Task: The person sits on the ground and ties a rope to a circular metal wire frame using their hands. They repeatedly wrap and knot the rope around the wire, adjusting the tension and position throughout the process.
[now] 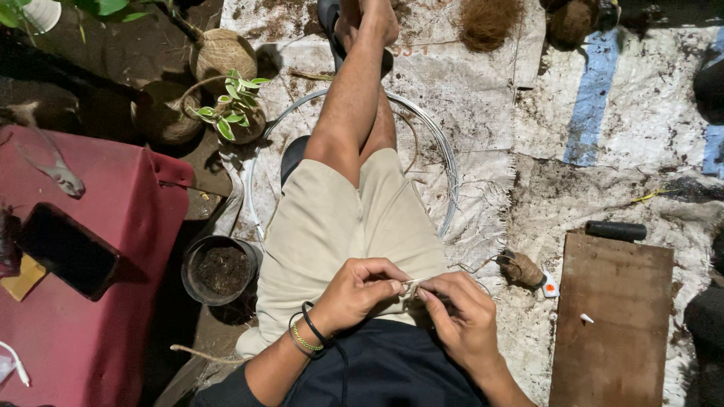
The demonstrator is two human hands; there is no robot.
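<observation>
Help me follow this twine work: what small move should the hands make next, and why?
Probably pull the twine taut between them. Both the left hand and right hand pinch the short pale strand over the lap, fingertips nearly meeting, and it trails slack toward the twine spool on the mat.

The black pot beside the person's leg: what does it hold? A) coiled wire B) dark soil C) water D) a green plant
B: the black pot, left of the person's lap where both hands pinch a thin twine, is filled with dark soil and no plant.
</observation>
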